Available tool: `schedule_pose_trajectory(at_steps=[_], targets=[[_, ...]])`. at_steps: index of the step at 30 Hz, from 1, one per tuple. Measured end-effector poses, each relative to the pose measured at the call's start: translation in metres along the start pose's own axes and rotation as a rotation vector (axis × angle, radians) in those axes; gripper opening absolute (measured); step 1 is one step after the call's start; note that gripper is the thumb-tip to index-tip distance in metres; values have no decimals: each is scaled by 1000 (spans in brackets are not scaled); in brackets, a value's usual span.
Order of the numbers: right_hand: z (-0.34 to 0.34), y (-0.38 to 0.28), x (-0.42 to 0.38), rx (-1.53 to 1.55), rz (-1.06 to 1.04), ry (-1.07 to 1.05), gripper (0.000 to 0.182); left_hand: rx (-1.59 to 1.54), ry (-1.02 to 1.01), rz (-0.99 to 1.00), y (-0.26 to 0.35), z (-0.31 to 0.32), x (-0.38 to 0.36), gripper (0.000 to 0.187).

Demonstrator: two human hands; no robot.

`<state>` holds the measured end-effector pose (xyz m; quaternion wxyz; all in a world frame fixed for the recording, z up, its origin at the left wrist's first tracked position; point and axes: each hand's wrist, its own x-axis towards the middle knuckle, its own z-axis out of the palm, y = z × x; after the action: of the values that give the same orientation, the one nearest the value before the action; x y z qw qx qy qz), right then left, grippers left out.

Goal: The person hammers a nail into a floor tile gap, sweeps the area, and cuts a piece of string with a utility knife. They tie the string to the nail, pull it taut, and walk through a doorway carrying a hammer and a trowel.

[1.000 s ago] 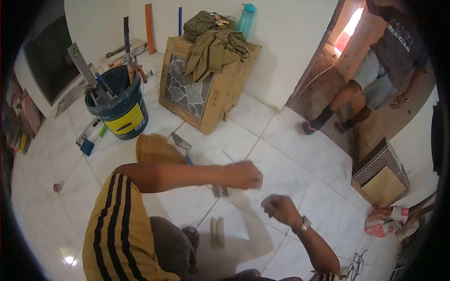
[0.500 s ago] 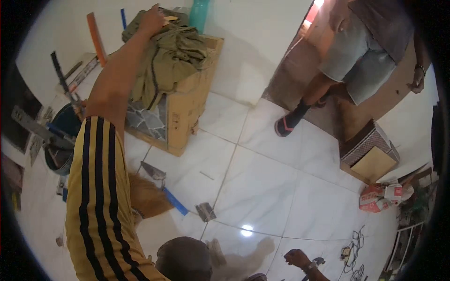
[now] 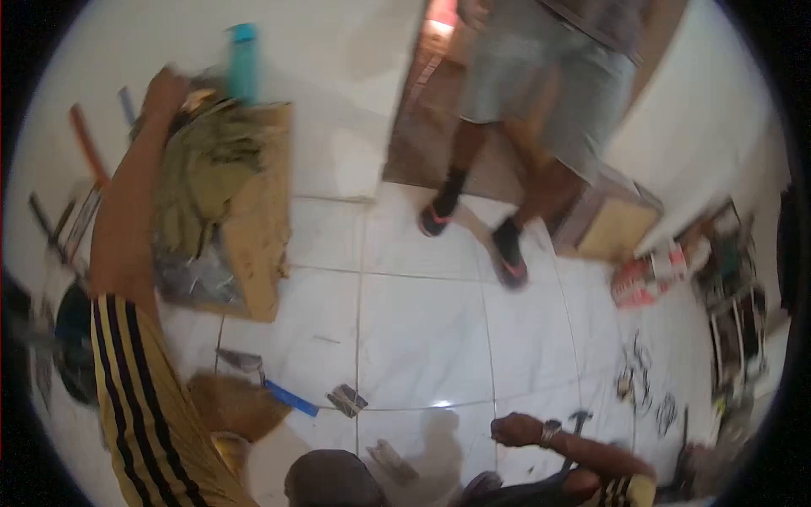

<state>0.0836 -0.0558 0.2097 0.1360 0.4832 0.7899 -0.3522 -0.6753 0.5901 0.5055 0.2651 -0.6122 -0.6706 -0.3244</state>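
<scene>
My left arm reaches to the upper left, and my left hand (image 3: 166, 91) is at the far end of an olive-green cloth item (image 3: 207, 160), perhaps a garment or bag. Its fingers are blurred and partly hidden. The cloth lies on a cardboard box (image 3: 262, 224), beside a teal bottle (image 3: 242, 68). My right hand (image 3: 517, 429), with a watch on the wrist, hovers over the tiled floor with its fingers closed. Whatever it holds, if anything, is too small to name. A hammer (image 3: 579, 420) lies close to my right forearm.
A person (image 3: 541, 93) in grey shorts stands at the doorway. Near my left sleeve lie a pointed trowel (image 3: 239, 360), a blue strip (image 3: 290, 397) and a small grey block (image 3: 347, 400). Buckets (image 3: 78, 342) stand left; cords (image 3: 635, 372) and a red-white bag (image 3: 646, 277) lie right.
My view has turned right, so the box and cloth appear further left. My left hand stays at the cloth. The other person has stepped forward, and more of my right arm shows.
</scene>
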Motion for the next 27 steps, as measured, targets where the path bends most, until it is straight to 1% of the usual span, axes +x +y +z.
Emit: schedule_pose_trajectory(at_steps=[1, 2, 4, 6, 7, 8, 9, 11, 12, 13, 14, 15, 16, 17, 19, 21, 23, 24, 25, 26, 27], targets=[[-20, -26, -2, 83, 73, 25, 20, -86, 41, -164, 23, -40, -3, 51], [-27, -32, 1, 106, 53, 62, 19, -73, 213, -104, 9, -44, 24, 49], [-28, -44, 6, 184, 26, 157, 17, -481, 388, -57, 91, -174, -27, 46], [-44, -69, 17, 162, 90, 166, 17, -947, 451, 76, 145, -249, -66, 52], [-50, -82, 22, 166, 140, 187, 17, -1097, 489, 137, 171, -272, -94, 47], [-56, -93, 30, 220, 51, 294, 19, -879, 360, 143, 184, -278, -129, 40], [-59, -100, 34, 269, -41, 417, 21, -661, 243, 163, 202, -292, -167, 38], [-54, -91, 48, 630, 77, 364, 25, -879, 243, 250, 255, -299, -246, 27], [-74, -99, 49, 731, 56, 327, 29, -984, 213, 364, 279, -299, -282, 20], [-99, -105, 51, 832, 32, 287, 34, -929, 271, 574, 295, -285, -310, 20], [-118, -103, 57, 874, -59, 287, 39, -994, 280, 645, 318, -279, -342, 22], [-138, -100, 62, 913, -145, 281, 44, -983, 255, 726, 336, -277, -373, 23], [-156, -106, 68, 1067, -82, 285, 46, -1105, 149, 708, 352, -272, -405, 28], [-168, -118, 75, 1221, -14, 289, 49, -1222, 103, 703, 365, -262, -432, 32], [-170, -133, 82, 1411, -303, 349, 54, -1232, 20, 672, 384, -259, -480, 31], [-154, -140, 85, 847, -224, 603, 57, -1133, -156, 662, 386, -257, -517, 27], [-133, -135, 89, 908, -219, 582, 59, -1194, -309, 632, 382, -261, -546, 27], [-121, -126, 96, 1263, -246, 488, 58, -1226, -383, 630, 379, -260, -557, 27], [-118, -132, 97, 1621, -266, 390, 58, -1207, -424, 684, 377, -257, -565, 27], [-121, -136, 87, 1677, -253, 379, 54, -1188, -463, 740, 374, -253, -570, 28], [-119, -134, 83, 1612, -293, 381, 51, -1169, -497, 801, 375, -251, -573, 29]])
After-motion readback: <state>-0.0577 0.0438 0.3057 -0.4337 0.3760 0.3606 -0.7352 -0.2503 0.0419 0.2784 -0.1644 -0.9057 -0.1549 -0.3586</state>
